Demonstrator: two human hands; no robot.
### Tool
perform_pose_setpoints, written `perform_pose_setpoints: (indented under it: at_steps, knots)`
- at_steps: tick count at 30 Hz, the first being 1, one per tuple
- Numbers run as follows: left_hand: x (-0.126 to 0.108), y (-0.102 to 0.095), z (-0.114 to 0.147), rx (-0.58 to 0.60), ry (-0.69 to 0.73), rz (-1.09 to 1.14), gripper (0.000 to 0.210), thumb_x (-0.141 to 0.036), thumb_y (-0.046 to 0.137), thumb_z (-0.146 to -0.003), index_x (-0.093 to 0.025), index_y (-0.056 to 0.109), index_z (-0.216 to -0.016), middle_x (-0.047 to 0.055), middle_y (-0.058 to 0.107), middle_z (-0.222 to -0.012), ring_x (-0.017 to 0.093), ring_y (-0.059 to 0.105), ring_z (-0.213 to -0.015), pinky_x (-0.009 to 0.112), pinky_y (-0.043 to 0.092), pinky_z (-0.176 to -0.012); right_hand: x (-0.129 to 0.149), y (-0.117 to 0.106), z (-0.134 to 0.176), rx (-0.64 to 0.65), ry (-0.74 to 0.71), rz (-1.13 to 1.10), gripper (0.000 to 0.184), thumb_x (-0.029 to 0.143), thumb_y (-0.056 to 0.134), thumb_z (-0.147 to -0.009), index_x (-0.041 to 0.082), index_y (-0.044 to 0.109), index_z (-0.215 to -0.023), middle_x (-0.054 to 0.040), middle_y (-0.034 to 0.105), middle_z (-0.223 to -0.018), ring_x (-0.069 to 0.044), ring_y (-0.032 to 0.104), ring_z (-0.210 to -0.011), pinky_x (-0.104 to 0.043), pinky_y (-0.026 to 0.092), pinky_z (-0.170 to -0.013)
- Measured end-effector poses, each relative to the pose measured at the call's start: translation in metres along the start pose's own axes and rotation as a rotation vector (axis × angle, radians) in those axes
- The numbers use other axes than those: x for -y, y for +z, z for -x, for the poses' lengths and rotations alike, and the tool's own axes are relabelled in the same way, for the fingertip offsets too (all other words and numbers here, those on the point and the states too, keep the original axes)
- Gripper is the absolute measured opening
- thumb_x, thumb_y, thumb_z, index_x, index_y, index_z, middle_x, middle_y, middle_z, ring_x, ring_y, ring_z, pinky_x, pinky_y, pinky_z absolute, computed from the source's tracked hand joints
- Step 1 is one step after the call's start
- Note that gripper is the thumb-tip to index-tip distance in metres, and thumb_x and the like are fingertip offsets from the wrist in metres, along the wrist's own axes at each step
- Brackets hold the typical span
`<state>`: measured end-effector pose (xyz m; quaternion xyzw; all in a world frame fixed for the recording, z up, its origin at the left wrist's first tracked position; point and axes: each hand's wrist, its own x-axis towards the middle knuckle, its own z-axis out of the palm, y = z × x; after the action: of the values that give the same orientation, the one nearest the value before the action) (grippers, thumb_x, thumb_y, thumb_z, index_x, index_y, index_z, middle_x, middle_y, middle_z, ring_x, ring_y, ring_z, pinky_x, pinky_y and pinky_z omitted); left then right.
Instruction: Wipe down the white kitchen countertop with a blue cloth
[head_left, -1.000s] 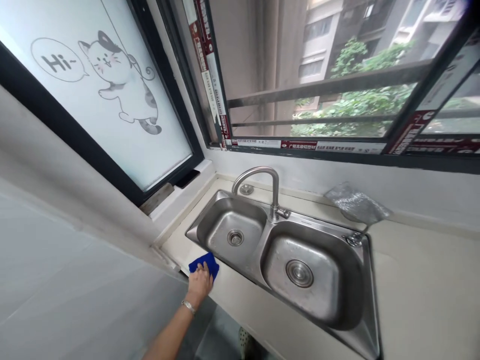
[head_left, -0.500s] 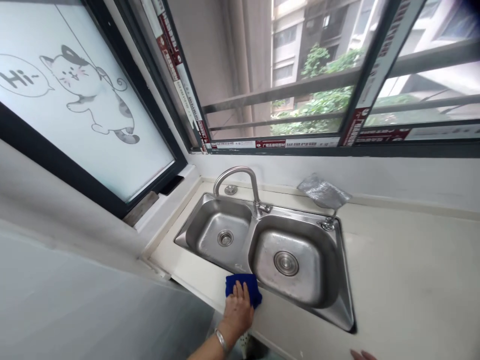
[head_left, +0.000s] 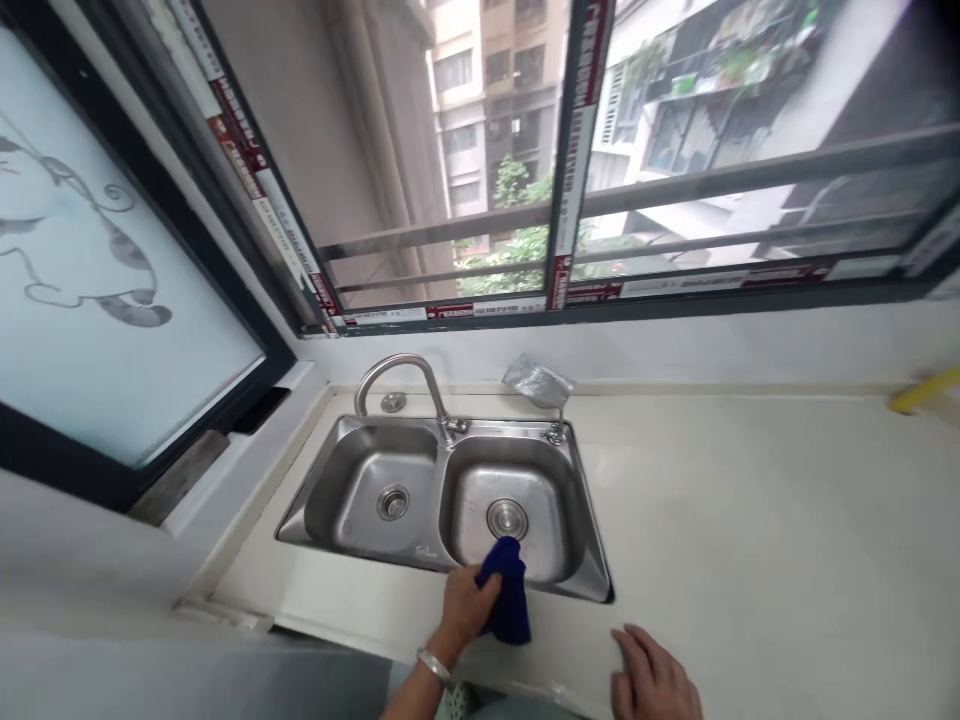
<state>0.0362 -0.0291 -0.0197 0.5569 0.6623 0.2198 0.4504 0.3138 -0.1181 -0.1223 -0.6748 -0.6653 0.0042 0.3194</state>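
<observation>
Blue cloth (head_left: 511, 600) moved right along the sink (head_left: 478, 490).

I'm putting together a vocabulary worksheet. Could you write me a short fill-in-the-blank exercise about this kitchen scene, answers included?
1. The left hand grips a cloth whose colour is ____.
2. The metal sink is divided into exactly ____ basins.
3. The silver-coloured bracelet is worn on the person's ____ arm.

Missing words: blue; two; left.
</observation>
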Motion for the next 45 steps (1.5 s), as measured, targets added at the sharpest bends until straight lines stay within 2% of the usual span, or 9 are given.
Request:
perform_pose_setpoints:
  at_steps: [5,10,14,24,28,32,37,42,45]
  knots:
    - [-0.019,0.007,-0.009,0.227,-0.107,0.659,0.074,-0.068,0.041,-0.084,-0.009,0.059,-0.125,0.018,0.069,-0.123,0.030,0.066,-0.113,0.043,0.051,-0.100,0.014,-0.020,-0.029,0.083,0.273,-0.395,0.033,0.044,0.055,-0.081,0.024,0.073,-0.100,-0.0101,0.070,-0.111,-0.034,0.064,-0.104,-0.050,0.051,-0.093]
    - [-0.039,0.032,-0.009,0.526,-0.203,1.061,0.079,-0.075,0.060,-0.070,-0.013,0.066,-0.119,0.013,0.067,-0.129,0.032,0.056,-0.129,0.045,0.041,-0.113,0.058,-0.052,-0.071,0.367,0.791,-1.231,0.064,0.077,0.063,-0.077,0.021,0.071,-0.109,-0.0116,0.072,-0.111,-0.032,0.068,-0.095,-0.048,0.053,-0.090]
    - [-0.048,0.047,-0.015,0.739,-0.227,1.205,0.088,-0.081,0.069,-0.059,-0.013,0.070,-0.116,0.014,0.066,-0.132,0.036,0.047,-0.137,0.050,0.033,-0.119,0.084,-0.072,-0.086,0.458,0.754,-1.577,0.069,0.077,0.066,-0.078,0.019,0.072,-0.115,-0.0127,0.074,-0.106,-0.034,0.066,-0.101,-0.052,0.050,-0.094]
    - [-0.085,0.053,-0.025,0.863,-0.194,1.177,0.063,-0.062,0.060,-0.085,-0.015,0.065,-0.127,0.010,0.064,-0.134,0.030,0.047,-0.138,0.043,0.026,-0.123,0.079,-0.084,-0.094,0.030,0.893,-1.376,0.057,0.065,0.080,-0.073,0.018,0.076,-0.105,-0.0104,0.075,-0.102,-0.031,0.067,-0.097,-0.043,0.054,-0.091]
    - [-0.099,0.052,-0.026,0.865,-0.187,1.123,0.071,-0.068,0.054,-0.086,-0.014,0.061,-0.132,0.014,0.061,-0.139,0.033,0.049,-0.135,0.046,0.035,-0.118,0.077,-0.099,-0.112,-0.028,0.745,-1.159,0.054,0.066,0.073,-0.079,0.017,0.075,-0.103,-0.0086,0.074,-0.097,-0.027,0.066,-0.088,-0.035,0.055,-0.080]
    - [-0.074,0.036,-0.038,0.786,-0.215,1.038,0.080,-0.071,0.061,-0.080,-0.015,0.056,-0.137,0.018,0.059,-0.139,0.037,0.056,-0.127,0.054,0.043,-0.106,0.072,-0.119,-0.134,-0.057,0.578,-0.904,0.047,0.061,0.066,-0.088,0.018,0.072,-0.106,-0.0031,0.069,-0.083,-0.020,0.060,-0.075,-0.026,0.051,-0.067]
    - [-0.007,-0.013,-0.042,0.554,-0.263,1.001,0.087,-0.071,0.070,-0.072,-0.023,0.050,-0.141,0.014,0.056,-0.144,0.028,0.062,-0.117,0.038,0.046,-0.099,0.046,-0.114,-0.158,-0.040,0.638,-0.820,0.047,0.062,0.063,-0.088,0.018,0.070,-0.104,-0.0007,0.065,-0.078,-0.019,0.057,-0.072,-0.025,0.048,-0.061]
    - [0.051,-0.069,-0.013,0.064,-0.288,0.914,0.088,-0.076,0.066,-0.071,-0.028,0.047,-0.142,0.010,0.058,-0.143,0.022,0.069,-0.092,0.033,0.053,-0.080,-0.002,-0.089,-0.164,-0.133,0.769,-0.919,0.049,0.066,0.065,-0.083,0.018,0.065,-0.089,-0.0016,0.064,-0.077,-0.020,0.057,-0.070,-0.029,0.049,-0.063]
    - [0.075,-0.097,0.007,-0.159,-0.349,0.866,0.102,-0.077,0.079,-0.053,-0.025,0.051,-0.137,0.009,0.066,-0.133,0.023,0.069,-0.089,0.030,0.055,-0.073,-0.040,-0.080,-0.163,-0.101,0.731,-0.651,0.060,0.072,0.058,-0.083,0.017,0.065,-0.106,-0.0068,0.067,-0.089,-0.026,0.062,-0.079,-0.037,0.054,-0.071]
